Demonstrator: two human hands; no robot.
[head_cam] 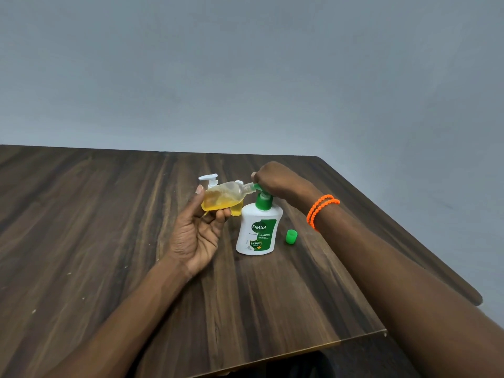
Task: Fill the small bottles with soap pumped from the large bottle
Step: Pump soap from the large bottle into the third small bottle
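Observation:
A large white bottle with a green label and green pump stands on the wooden table. My right hand rests on top of its pump head. My left hand holds a small clear bottle tilted on its side, partly filled with yellow soap, its open neck touching the green pump spout. Behind this bottle stands another small bottle with a white pump top, mostly hidden. A loose green cap lies on the table to the right of the large bottle.
The table's right edge runs diagonally close behind my right forearm, which wears an orange bead bracelet. A plain grey wall rises behind the table. The near table edge lies at the bottom right.

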